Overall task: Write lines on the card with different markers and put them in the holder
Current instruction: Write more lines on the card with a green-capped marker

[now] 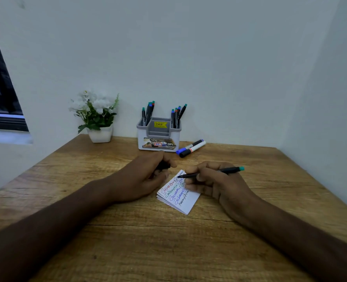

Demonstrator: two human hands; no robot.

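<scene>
Right hand (213, 182) wrapped around a thin black marker (211, 172) with a green end, tip uncapped and pointing left, just over the top edge of the card (185, 202). Left hand (148, 176) curled around a small black thing, maybe the cap (163, 165), right beside the card. Card lying flat on the wooden surface (148, 241), with red, green, blue and black lines on it. Holder (158, 133) at the back by the wall, full of markers on both sides. Two fat markers (191, 147) lying just right of the holder. White flower pot (99, 133) to its left.
</scene>
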